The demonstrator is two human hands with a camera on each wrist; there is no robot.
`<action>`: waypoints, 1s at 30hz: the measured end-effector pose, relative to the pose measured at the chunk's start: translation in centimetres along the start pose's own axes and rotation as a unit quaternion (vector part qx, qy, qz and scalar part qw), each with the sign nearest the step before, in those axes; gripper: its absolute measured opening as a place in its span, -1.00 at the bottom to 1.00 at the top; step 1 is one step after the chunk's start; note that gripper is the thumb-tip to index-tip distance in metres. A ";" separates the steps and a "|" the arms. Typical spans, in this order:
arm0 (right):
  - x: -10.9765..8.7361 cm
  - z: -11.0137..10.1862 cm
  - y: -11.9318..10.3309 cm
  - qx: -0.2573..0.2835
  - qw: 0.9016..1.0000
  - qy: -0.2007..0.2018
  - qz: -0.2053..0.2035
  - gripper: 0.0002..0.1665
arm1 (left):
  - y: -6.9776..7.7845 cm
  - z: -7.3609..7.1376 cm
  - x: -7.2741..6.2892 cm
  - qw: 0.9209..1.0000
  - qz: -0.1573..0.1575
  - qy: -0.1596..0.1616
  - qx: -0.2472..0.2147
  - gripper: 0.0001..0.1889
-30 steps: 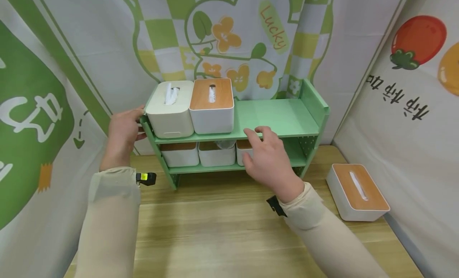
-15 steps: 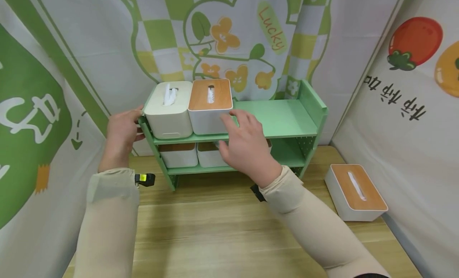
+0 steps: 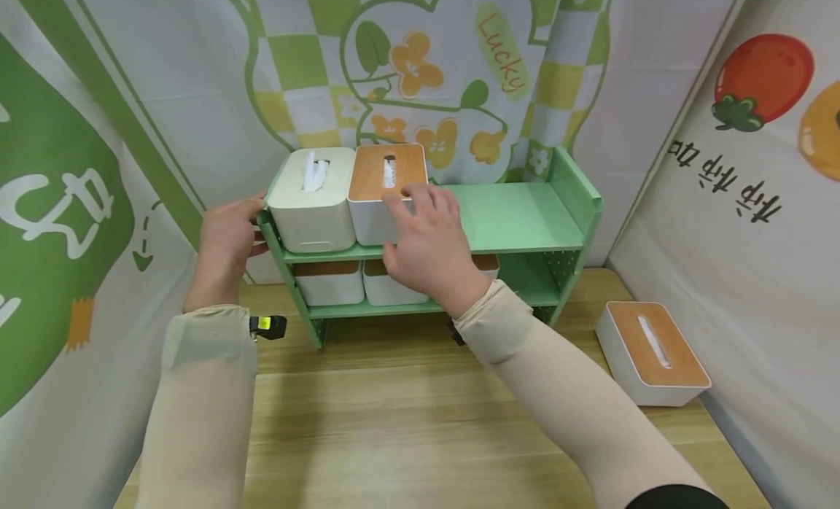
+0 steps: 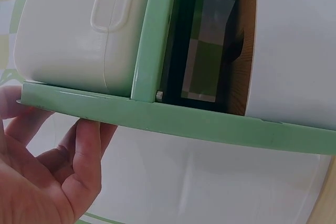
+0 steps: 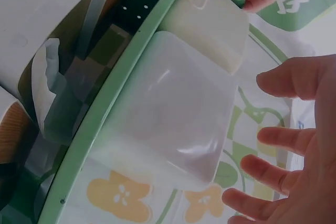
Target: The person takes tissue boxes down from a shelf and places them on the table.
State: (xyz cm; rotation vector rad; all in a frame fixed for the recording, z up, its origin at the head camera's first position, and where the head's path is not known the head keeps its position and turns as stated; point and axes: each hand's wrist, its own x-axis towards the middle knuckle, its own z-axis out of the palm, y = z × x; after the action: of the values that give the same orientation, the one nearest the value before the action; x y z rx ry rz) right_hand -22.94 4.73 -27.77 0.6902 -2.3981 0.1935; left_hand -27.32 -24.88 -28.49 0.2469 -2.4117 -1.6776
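Observation:
A two-tier green shelf (image 3: 525,214) stands on the table, and my left hand (image 3: 226,239) grips the top of its left side panel (image 4: 173,124). On the upper tier a cream tissue box (image 3: 311,228) sits against that panel. Right beside it is a white tissue box with a wood-look lid (image 3: 369,221), a tissue showing in its slot. My right hand (image 3: 429,239) is in front of this box's right side, its fingers spread and slightly bent. In the right wrist view the fingertips (image 5: 275,135) appear apart from the box. The right hand partly hides the lower tier.
Several white boxes with wood-look lids, such as the left one (image 3: 330,284), stand on the lower tier. Another wood-lidded tissue box (image 3: 650,348) stands on the table (image 3: 394,421) at the right. A printed curtain (image 3: 446,57) hangs behind the shelf.
My right hand has moved left, from the front of the shelf's middle to the wood-lidded box on the upper tier. The left hand has stayed on the side panel.

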 end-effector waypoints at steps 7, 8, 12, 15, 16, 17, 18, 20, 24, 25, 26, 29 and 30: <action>0.9 0.8 -0.4 -0.038 0.997 -0.059 -0.015 -0.33 | 0.1 0.0 0.0 1.000 0.002 -0.001 -0.004 -0.52; 1.0 0.9 -0.5 -0.041 0.997 -0.066 -0.015 -0.31 | 0.1 0.0 0.0 1.000 0.001 -0.002 -0.005 -0.52; 1.4 1.0 -0.8 -0.060 0.994 -0.088 -0.012 -0.30 | 0.2 0.0 0.0 1.000 -0.002 -0.003 -0.006 -0.52; 1.7 1.1 -1.0 -0.067 0.993 -0.101 -0.004 -0.32 | 0.1 0.0 -0.1 1.000 0.000 -0.002 -0.006 -0.52; 1.8 1.1 -1.0 -0.070 0.992 -0.106 -0.001 -0.32 | 0.1 0.0 0.0 1.000 0.001 -0.001 -0.007 -0.53; 2.0 1.1 -1.1 -0.073 0.991 -0.113 0.003 -0.31 | 0.1 0.0 0.0 1.000 0.000 -0.001 -0.009 -0.53; 2.1 1.1 -1.2 -0.076 0.990 -0.120 0.008 -0.30 | 0.1 0.0 0.0 1.000 0.000 -0.001 -0.009 -0.53; 2.4 1.2 -1.3 -0.085 0.987 -0.134 0.015 -0.29 | 0.1 0.0 0.0 1.000 -0.002 -0.001 -0.009 -0.53; 2.9 1.6 -1.5 -0.095 0.985 -0.146 0.021 -0.26 | 0.1 0.0 0.0 1.000 -0.007 -0.001 -0.010 -0.53; 3.0 1.7 -1.5 -0.095 0.984 -0.146 0.022 -0.27 | 0.1 0.0 0.0 1.000 -0.008 0.000 -0.011 -0.53; 3.1 1.8 -1.5 -0.094 0.985 -0.145 0.023 -0.26 | 0.1 0.0 0.0 1.000 -0.008 0.000 -0.011 -0.53; 3.3 2.0 -1.6 -0.093 0.985 -0.145 0.025 -0.25 | 0.0 0.1 0.0 1.000 -0.007 0.001 -0.012 -0.53; 3.4 2.1 -1.6 -0.095 0.984 -0.146 0.025 -0.24 | 0.1 0.1 -0.1 1.000 -0.007 0.000 -0.012 -0.53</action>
State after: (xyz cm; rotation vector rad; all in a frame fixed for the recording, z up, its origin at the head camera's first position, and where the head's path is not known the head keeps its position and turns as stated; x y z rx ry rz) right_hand -25.45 1.28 -27.40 0.6032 -2.6705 -0.1245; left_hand -27.29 -24.78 -28.47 0.2617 -2.3936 -1.7103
